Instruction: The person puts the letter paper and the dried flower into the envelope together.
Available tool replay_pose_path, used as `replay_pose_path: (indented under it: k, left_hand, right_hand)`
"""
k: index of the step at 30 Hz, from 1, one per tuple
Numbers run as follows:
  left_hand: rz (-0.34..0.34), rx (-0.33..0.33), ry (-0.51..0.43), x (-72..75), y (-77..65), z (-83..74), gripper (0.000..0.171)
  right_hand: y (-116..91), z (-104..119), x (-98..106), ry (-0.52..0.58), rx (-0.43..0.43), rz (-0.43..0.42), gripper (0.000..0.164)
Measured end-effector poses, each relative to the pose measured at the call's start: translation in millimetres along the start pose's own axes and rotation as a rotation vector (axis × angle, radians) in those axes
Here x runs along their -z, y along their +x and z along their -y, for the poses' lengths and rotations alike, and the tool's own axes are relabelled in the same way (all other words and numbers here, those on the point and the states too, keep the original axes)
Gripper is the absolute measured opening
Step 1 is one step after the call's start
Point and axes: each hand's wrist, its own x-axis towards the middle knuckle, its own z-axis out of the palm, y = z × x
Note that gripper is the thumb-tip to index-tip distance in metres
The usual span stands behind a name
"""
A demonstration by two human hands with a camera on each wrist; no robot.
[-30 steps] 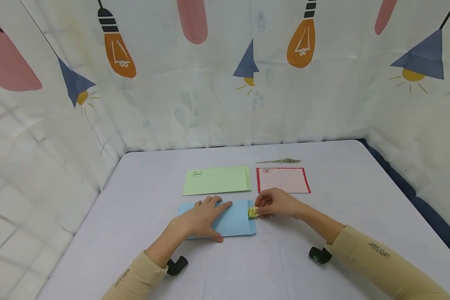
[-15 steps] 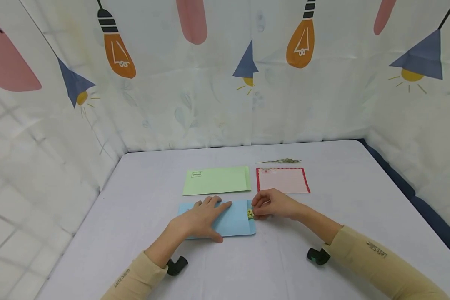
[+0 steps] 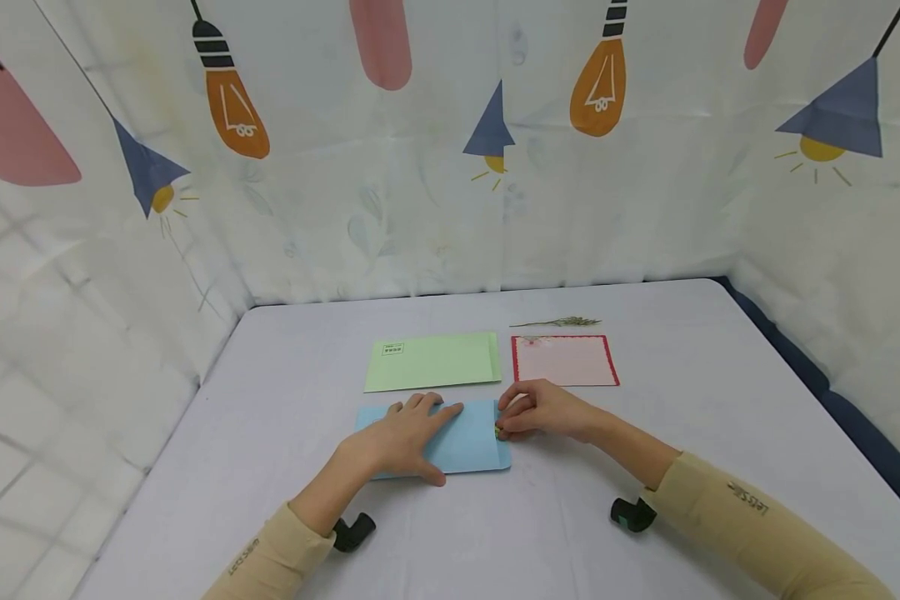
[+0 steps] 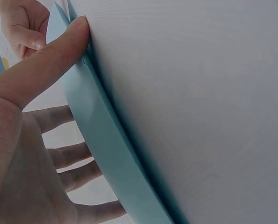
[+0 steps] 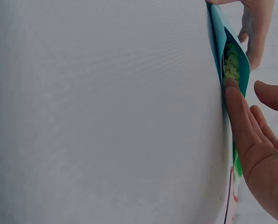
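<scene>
A light blue envelope (image 3: 468, 437) lies on the table with its mouth to the right. My left hand (image 3: 405, 437) rests on it, fingers spread and straight; in the left wrist view the thumb (image 4: 59, 58) lies over the envelope's near edge. At the mouth, my right hand (image 3: 543, 410) holds the end of a yellow-green crinkled piece (image 5: 231, 63), like a dried flower, between thumb and fingertip. Most of that piece sits inside the gaping mouth, as the right wrist view shows. From the head view only a speck of it is visible beside the right fingertips.
Behind the blue envelope lies a green envelope (image 3: 431, 362). To its right is a pink card with a red border (image 3: 566, 362), with a thin dried sprig (image 3: 558, 322) beyond it. A patterned curtain (image 3: 420, 208) hangs behind the white-covered table (image 3: 285, 367).
My right hand has moved slightly left, and the yellow-green piece has slid into the envelope until little shows from above. The left hand has stayed in place.
</scene>
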Motion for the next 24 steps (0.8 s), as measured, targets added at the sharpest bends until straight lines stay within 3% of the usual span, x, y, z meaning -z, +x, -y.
replay_pose_path:
  k: [24]
  left_hand:
    - [-0.013, -0.026, 0.009, -2.1, -1.2, 2.3, 0.1]
  right_hand:
    - [-5.3, -2.3, -1.9, 0.12, -0.017, 0.083, 0.052]
